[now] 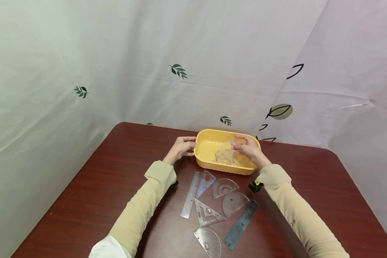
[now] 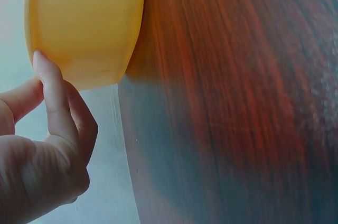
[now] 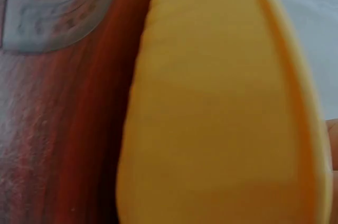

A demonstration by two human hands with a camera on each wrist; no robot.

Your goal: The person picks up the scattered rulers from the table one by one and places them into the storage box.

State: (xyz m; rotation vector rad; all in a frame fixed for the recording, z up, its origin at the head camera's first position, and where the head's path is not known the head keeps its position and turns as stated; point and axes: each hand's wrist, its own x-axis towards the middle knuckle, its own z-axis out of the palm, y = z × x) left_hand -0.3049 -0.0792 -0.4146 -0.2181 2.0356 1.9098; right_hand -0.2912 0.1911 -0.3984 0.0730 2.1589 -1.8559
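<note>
A yellow plastic basin stands near the back edge of the table. My left hand grips its left end; the left wrist view shows fingertips at the rim of the basin. Over the basin's right side, my right hand pinches a clear plastic drawing piece, its exact shape hard to make out. Below it, several clear pieces lie inside the basin. In the right wrist view the basin wall hides most of the right hand.
In front of the basin lie a clear ruler, a narrow set square, a wider set square, a dark ruler and protractors, one nearest me. A pale curtain hangs behind the table.
</note>
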